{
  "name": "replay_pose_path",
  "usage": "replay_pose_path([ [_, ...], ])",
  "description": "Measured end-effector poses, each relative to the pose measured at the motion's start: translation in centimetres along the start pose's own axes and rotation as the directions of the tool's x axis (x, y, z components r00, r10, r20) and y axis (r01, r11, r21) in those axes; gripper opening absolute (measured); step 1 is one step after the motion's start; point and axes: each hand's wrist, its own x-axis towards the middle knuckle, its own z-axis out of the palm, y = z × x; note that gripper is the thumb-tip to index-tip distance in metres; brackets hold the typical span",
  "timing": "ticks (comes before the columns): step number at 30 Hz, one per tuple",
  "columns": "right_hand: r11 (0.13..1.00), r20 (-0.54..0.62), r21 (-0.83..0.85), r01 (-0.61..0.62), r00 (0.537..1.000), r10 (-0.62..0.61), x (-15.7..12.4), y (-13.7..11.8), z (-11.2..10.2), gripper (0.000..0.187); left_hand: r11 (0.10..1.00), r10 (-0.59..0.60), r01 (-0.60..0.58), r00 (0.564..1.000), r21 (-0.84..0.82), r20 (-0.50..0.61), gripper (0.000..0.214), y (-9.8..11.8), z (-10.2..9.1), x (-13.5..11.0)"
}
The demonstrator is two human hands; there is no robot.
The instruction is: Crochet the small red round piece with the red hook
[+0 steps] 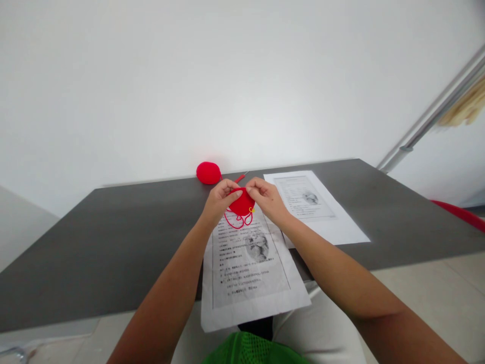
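Note:
Between my two hands is a small red crochet piece (241, 204), held up over a printed sheet. My left hand (223, 196) pinches its left upper edge between thumb and fingers. On the right upper edge, my right hand (265, 194) has a similar pinch. A yellow stitch marker (252, 210) sits at the piece's lower right. Loops of red yarn (235, 226) dangle below it. Behind my hands lies a crochet hook (240, 178) with a red handle and thin metal tip. A red ball of yarn (208, 173) rests at the table's back edge.
One printed sheet (250, 290) lies under my hands and hangs over the front edge of the dark table (125, 242). Another printed sheet (326, 227) lies to the right. A white wall (227, 91) stands behind. A grey pole (435, 116) slants at the right.

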Motion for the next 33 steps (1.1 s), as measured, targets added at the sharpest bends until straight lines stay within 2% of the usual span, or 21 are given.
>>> replay_pose_path([
  [12, 0.998, 0.023, 0.029, -0.048, 0.999, 0.047, 0.14, -0.27, -0.10, 0.013, 1.000, 0.017, -0.017, 1.000, -0.018, -0.009, 0.018, -0.57, -0.44, 0.25],
  [26, 0.999, 0.053, 0.041, -0.036, 0.998, 0.034, 0.03, -0.17, -0.24, 0.013, 1.000, 0.004, -0.004, 1.000, -0.006, -0.005, 0.018, -0.39, -0.37, 0.22],
  [33, 0.999, 0.029, 0.034, -0.036, 0.999, 0.035, 0.03, -0.37, -0.12, 0.013, 1.000, -0.001, 0.001, 1.000, 0.000, -0.001, 0.021, -0.17, -0.25, 0.16],
])
